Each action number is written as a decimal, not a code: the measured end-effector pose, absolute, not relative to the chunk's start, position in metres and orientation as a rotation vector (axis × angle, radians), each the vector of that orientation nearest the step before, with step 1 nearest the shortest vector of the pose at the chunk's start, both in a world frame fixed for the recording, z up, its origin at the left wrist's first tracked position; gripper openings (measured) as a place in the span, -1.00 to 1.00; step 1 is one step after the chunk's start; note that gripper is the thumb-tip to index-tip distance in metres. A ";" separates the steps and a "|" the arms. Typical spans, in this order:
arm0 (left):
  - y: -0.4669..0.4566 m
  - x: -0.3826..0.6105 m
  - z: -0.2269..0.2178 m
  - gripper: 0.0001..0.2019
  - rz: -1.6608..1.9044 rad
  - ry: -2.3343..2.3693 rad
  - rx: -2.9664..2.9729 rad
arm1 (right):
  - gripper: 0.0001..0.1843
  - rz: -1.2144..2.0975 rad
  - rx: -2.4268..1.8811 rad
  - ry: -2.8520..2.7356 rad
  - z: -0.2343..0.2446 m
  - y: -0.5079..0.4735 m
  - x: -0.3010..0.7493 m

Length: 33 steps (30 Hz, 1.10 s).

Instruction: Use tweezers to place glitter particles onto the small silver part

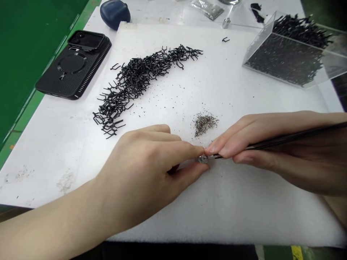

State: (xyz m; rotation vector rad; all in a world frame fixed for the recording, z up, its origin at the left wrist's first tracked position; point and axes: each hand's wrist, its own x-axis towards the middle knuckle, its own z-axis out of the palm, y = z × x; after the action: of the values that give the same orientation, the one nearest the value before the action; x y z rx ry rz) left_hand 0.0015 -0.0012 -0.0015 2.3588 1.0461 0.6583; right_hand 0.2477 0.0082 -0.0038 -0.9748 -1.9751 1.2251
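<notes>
Thumb and forefinger of my left hand (146,162) pinch a small shiny metal part (202,159) just above the white mat (244,216). My right hand (271,151) is closed on slim black tweezers (271,141), whose tips meet the metal part. Whether the tips grip anything is too small to tell. A little pile of tiny metallic bits (204,124) lies just beyond the fingertips. Farther back, a long heap of black forked pieces (141,72) curves across the mat.
A clear plastic box (287,65) of black pieces stands back right, near one loose forked piece (226,39). At left lie a black phone (72,65) and a dark blue rounded object (115,13). A plastic bag (208,9) and metal fitting (226,23) sit behind.
</notes>
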 end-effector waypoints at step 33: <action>0.002 0.000 -0.006 -0.82 0.516 1.116 2.282 | -0.82 0.346 -1.470 -2.304 0.054 0.068 0.227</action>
State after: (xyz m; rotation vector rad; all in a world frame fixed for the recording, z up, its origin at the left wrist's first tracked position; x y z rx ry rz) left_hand 0.0004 0.0020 -0.0061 2.2816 1.1159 0.5163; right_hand 0.2272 0.0677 0.0537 -1.4702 -2.3037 0.3457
